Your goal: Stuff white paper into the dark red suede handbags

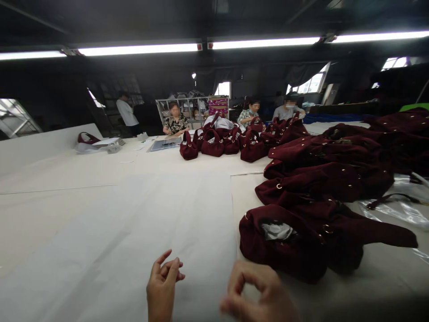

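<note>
My left hand (163, 284) is above the white sheet (140, 223) on the table. Its index finger is raised, the other fingers are loosely bent, and I see nothing in it. My right hand (256, 293), slightly blurred, hovers close to the camera with curled fingers and a gap between them and the thumb; no held thing shows. Just beyond it sits a dark red handbag (284, 257) with white stuffing (277, 231) in its opening. Neither hand clearly touches the bag.
A heap of dark red bags (321, 179) covers the table's right side, beside clear plastic (402, 205). More stuffed bags (212, 144) stand at the far edge. Another bag (87, 137) and papers (106, 141) lie far left. Several people sit or stand beyond the table (80, 167).
</note>
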The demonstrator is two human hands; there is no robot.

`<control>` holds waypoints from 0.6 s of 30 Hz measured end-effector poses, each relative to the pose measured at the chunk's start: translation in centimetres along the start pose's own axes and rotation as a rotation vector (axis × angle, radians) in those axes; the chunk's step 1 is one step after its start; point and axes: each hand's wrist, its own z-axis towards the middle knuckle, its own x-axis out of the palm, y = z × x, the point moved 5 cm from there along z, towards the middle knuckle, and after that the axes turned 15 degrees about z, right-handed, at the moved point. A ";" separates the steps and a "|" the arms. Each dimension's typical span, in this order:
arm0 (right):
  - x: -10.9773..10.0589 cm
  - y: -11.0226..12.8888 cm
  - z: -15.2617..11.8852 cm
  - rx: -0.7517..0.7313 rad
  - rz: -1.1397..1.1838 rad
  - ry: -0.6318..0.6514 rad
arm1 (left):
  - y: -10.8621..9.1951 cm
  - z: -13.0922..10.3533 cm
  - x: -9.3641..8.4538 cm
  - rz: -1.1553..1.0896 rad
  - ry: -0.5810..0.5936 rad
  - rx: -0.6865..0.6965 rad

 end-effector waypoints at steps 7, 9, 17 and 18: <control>3.4 -16.9 7.9 0.358 -0.728 -0.175 | 2.6 1.9 -4.9 -0.074 -0.185 -0.024; 4.2 -18.4 10.0 0.431 -0.907 -0.173 | 2.8 1.9 -5.9 -0.082 -0.246 -0.022; 7.3 -18.2 14.0 0.059 -0.917 -0.219 | 3.4 1.9 -8.3 -0.059 -0.364 -0.014; 7.2 -18.0 13.7 0.002 -0.850 -0.213 | 3.5 2.0 -8.5 -0.041 -0.358 -0.003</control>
